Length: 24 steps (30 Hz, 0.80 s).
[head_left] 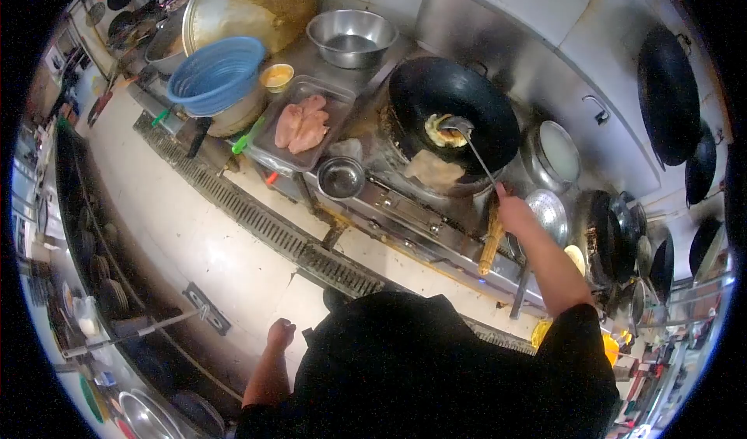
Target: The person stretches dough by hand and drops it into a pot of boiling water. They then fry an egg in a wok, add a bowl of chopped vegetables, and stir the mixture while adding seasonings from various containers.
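Note:
My right hand is closed round the handle of a metal ladle. The ladle's bowl rests on some yellowish-white food that looks like egg, inside a large black wok. A beige folded cloth lies over the wok's near rim. Just below my right hand, a bundled bamboo brush leans at the stove's edge. My left hand hangs low over the floor, away from the stove, its fingers curled into a loose fist with nothing visible in it.
Left of the wok are a clear tray of raw meat, a small metal bowl, a steel basin and a blue basket. To its right sit a pot and a perforated ladle. A floor grate runs along the stove.

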Tool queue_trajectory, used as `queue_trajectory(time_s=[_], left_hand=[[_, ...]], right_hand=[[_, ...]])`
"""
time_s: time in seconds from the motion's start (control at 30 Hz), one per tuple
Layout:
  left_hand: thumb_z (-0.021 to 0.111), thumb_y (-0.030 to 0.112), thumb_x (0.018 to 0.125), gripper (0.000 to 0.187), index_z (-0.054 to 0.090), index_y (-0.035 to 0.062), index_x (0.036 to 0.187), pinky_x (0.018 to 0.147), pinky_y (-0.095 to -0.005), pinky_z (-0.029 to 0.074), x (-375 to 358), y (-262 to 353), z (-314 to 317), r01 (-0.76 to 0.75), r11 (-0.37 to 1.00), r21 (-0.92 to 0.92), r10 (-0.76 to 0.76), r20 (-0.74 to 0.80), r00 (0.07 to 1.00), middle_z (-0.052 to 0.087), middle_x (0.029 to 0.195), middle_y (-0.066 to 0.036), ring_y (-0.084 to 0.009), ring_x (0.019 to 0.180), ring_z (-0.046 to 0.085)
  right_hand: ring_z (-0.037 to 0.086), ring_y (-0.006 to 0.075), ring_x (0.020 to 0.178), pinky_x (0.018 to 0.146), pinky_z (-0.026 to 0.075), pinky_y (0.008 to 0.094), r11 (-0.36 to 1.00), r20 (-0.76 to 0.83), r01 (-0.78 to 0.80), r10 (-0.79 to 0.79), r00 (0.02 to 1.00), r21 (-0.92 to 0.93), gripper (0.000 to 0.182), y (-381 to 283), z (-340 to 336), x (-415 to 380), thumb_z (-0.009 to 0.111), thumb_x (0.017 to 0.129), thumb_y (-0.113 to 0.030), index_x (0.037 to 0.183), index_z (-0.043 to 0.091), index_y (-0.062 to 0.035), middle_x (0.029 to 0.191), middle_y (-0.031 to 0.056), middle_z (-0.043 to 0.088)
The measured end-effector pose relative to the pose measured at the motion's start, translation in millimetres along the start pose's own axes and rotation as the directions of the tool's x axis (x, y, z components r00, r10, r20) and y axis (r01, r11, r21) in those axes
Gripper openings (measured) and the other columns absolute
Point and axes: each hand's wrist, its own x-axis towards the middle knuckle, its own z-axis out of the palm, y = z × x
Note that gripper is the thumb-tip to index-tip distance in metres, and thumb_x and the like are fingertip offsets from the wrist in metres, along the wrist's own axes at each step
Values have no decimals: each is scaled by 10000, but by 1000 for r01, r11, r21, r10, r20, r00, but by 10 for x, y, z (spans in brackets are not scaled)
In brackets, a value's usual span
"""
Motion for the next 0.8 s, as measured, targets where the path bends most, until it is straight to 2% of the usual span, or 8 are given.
queue_trajectory(time_s=[0.1,0.3,0.43,0.5,0.57,0.67,0.73,0.8], left_hand=[[634,297,756,357,631,34,997,864,-392,467,45,105,-54,82,996,-41,-80,39,996,642,998,-200,-340,974,601],[617,297,762,370,630,33,1022,891,-380,456,164,70,77,4,999,-35,-3,24,1000,639,1021,-198,-332,997,595],[610,307,764,386,626,33,1036,894,-383,455,-56,309,-52,55,997,-47,-50,88,995,635,1035,-201,-330,998,596],[613,318,762,397,622,38,1043,888,-385,459,-185,453,-156,255,964,-68,-240,174,955,635,1028,-198,-331,990,597],[614,320,764,391,621,43,1040,882,-385,463,-113,218,11,198,979,-47,-191,129,973,638,1021,-193,-332,984,598],[615,321,766,373,622,51,1022,871,-387,470,-202,189,15,134,990,-32,-131,76,988,642,1004,-185,-334,970,601],[616,320,766,360,624,53,1007,866,-388,472,-149,109,54,122,992,-39,-120,54,991,643,995,-183,-334,963,603],[616,311,767,331,628,50,969,862,-391,473,-30,14,114,60,997,50,-63,65,996,644,979,-190,-339,954,603]], right_hand=[[621,389,890,782,508,449,997,33,19,-17,999,-68,781,-25,-101,38,560,762,-33,1432,159,-40,941,273,624],[634,385,856,767,516,436,991,14,65,-64,998,-117,793,-11,-25,54,561,752,-27,1423,139,14,912,262,637],[638,387,837,759,515,443,989,12,67,-66,998,-135,780,70,-3,54,544,769,-39,1420,121,28,901,263,638],[638,388,832,754,517,445,987,51,42,-35,998,-154,778,62,-29,79,544,771,-42,1420,120,28,894,261,639],[638,389,826,749,518,446,984,85,27,-12,996,-179,777,16,-85,69,544,773,-46,1419,120,29,887,258,639],[636,390,813,743,517,447,977,77,116,-104,992,-177,778,73,-55,-50,543,765,-33,1414,121,43,870,253,638],[631,388,818,748,513,450,981,-2,85,-86,996,-173,788,84,3,67,539,763,-32,1423,113,22,870,252,635],[630,384,826,753,511,448,981,24,114,-112,993,-160,789,91,-61,-65,541,761,-37,1427,121,5,876,256,633]])
